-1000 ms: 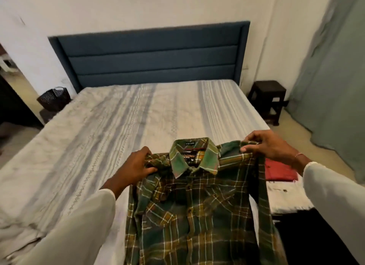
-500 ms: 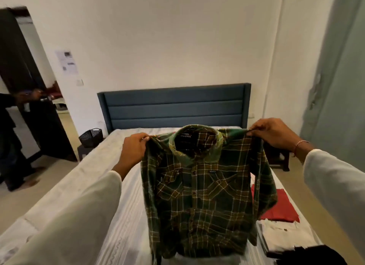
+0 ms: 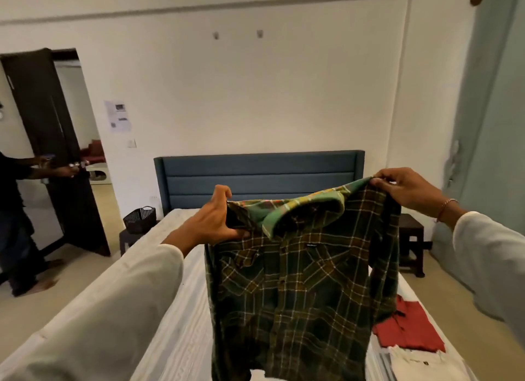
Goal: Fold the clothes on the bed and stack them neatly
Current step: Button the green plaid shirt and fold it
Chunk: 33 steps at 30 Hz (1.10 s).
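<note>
Holding it up by the shoulders, both hands now keep the green and brown plaid button shirt (image 3: 301, 281) hanging in the air above the bed (image 3: 176, 338). The left hand (image 3: 211, 223) pinches the shoulder seam with thumb and curled fingers, and the right hand (image 3: 403, 191) grips the other shoulder a little higher, so the collar line is tilted. The two hands are well apart, each clamped on the cloth.

One second ago the shirt was lying low over the near edge of the bed, with its collar label visible; half a second ago it was already lifted and spread flat and wide. Now it hangs narrower, and the collar falls forward toward the camera. I think the person is shaking or straightening it before laying it down to fold, so the folding of this piece has not begun.

To the right, on the bed, the folded red garment (image 3: 409, 332) rests on the white folded clothes (image 3: 420, 363); a small stack is already made there, though its lower part is cut by the frame edge.

Farther away stand the blue padded headboard (image 3: 258, 179), a black wire basket (image 3: 139, 219) and a dark wooden stool (image 3: 410, 244). At the far left another person (image 3: 14, 215) stands by the dark open door (image 3: 48, 142), as half a second before.
</note>
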Tool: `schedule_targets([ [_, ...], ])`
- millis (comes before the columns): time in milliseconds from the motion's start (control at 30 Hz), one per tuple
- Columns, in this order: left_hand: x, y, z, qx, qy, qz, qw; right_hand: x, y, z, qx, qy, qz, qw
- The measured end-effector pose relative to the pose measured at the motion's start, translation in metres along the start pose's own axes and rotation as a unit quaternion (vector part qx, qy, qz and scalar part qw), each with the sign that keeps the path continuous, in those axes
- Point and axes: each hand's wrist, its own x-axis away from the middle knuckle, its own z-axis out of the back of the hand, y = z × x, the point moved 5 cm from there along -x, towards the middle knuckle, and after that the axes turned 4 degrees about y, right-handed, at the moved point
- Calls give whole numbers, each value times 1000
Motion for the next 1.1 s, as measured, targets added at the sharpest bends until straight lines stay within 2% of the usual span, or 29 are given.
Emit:
schedule_targets([
  [167, -3, -20, 27, -1, 21, -48, 999, -8, -5, -2, 21, 49, -6, 999],
  [267, -6, -35, 42, -32, 16, -70, 997, -13, -8, -7, 55, 51, -3, 997],
  [367, -14, -50, 55, -3, 25, -19, 1000, -14, -10, -17, 85, 59, 2, 995],
  [500, -21, -53, 72, 148, -84, 84, 982, -14, -15, -22, 109, 75, 21, 991],
  [600, -21, -49, 87, 202, -109, 76, 970, -14, -13, -17, 103, 67, 21, 992],
  [700, -27, -39, 105, 187, -92, 63, 976, -12, -8, -14, 51, 51, 5, 997],
  [800, -37, -25, 121, 101, -48, 20, 993, -10, -8, -17, -9, 41, -5, 999],
  [933, -55, -11, 137, -77, 94, 14, 993, -9, -6, -29, -66, 57, -33, 996],
  [1033, -57, -9, 144, -109, 232, 101, 961, -10, -11, -41, -105, 82, -51, 990],
  [1100, -58, -16, 141, -74, 263, 178, 945, -15, -23, -45, -81, 103, -31, 991],
])
